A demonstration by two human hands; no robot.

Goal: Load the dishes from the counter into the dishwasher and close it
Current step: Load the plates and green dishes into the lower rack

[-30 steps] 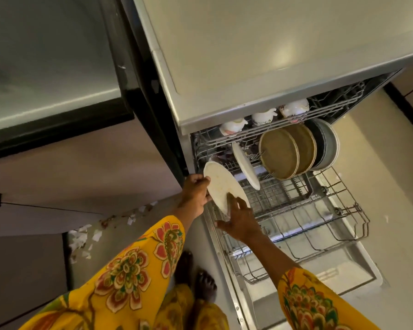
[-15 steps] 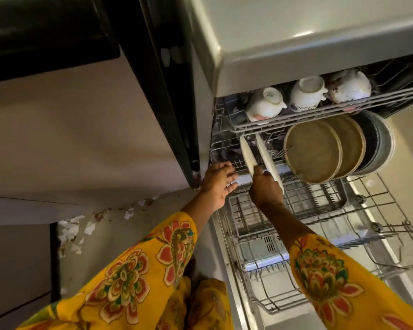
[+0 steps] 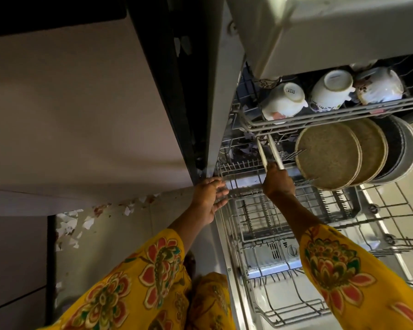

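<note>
From the head camera, the right hand [image 3: 277, 181] reaches into the pulled-out lower rack [image 3: 296, 222] and grips the near edges of two white plates [image 3: 270, 153], which stand on edge side by side in the tines. At three o'clock from them stand two tan plates [image 3: 329, 154] and a dark-faced plate [image 3: 401, 148] (all upright too). The left hand [image 3: 209, 198], at nine o'clock from the right hand, has its fingers spread loosely against the rack's left rim, holding nothing. At twelve o'clock, three white cups [image 3: 329, 91] lie tipped in the upper rack [image 3: 320, 119].
</note>
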